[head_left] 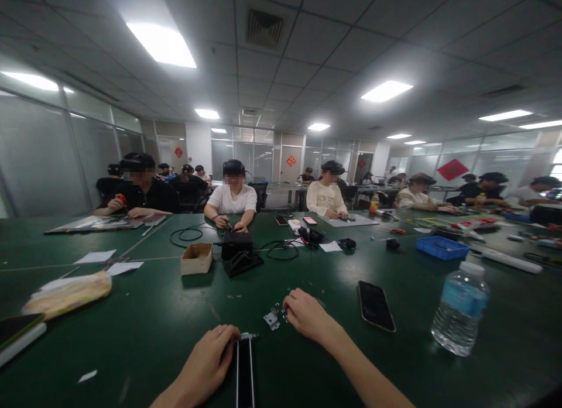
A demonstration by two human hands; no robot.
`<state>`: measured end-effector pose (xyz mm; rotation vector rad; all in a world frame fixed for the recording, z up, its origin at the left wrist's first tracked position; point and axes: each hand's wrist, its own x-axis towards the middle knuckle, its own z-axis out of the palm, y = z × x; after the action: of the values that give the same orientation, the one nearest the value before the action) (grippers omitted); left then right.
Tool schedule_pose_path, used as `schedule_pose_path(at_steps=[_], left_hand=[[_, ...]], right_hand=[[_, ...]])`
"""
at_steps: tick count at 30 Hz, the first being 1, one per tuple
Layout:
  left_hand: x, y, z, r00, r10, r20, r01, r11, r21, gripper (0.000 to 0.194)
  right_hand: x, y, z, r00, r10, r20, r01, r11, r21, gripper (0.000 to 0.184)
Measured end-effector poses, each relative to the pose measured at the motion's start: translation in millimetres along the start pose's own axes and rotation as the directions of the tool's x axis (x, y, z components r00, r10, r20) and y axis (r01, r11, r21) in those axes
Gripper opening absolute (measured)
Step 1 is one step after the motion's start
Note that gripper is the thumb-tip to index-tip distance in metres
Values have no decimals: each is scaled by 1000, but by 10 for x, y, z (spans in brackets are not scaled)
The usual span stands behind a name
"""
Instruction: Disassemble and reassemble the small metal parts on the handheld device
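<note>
My left hand [213,358] is closed at the far end of a long, narrow channel-like piece [244,373] with white edges and a dark middle. A small metal pin or bolt [249,336] sticks out to the right at that end. My right hand [305,314] reaches down to the table with its fingertips pinched together beside small metal parts [285,316]; what lies between the fingers is too small to make out. Just left of these fingertips lies a grey metal bracket [271,320] with holes. Little rings [276,307] sit close behind it.
A phone [376,305] and a water bottle [461,308] stand to the right. Ahead are a cardboard box [196,259], a black stand [239,253], cables and a blue tray [442,248]. A plastic bag [68,294] lies left. Several people work across the green table [167,314].
</note>
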<state>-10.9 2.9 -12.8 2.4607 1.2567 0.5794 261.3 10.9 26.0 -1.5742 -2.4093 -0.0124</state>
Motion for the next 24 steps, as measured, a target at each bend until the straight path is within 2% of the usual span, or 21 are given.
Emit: schedule_pose_path(at_steps=[4, 8, 13, 24], left_hand=[[1, -6, 11, 1000, 21, -11, -21, 1000, 10, 26], [4, -7, 21, 1000, 24, -20, -24, 1000, -2, 26], [0, 23, 19, 1000, 17, -20, -16, 1000, 9, 26], [-18, 33, 31, 998, 51, -43, -48, 997, 57, 24]], right_hand=[[4, -186, 72, 984, -162, -71, 169, 981, 98, 21], [22, -358, 247, 959, -263, -107, 271, 959, 76, 18], [43, -431, 416, 956, -268, -120, 279, 956, 85, 18], [-5, -407, 367, 963, -247, -103, 268, 910, 317, 22]])
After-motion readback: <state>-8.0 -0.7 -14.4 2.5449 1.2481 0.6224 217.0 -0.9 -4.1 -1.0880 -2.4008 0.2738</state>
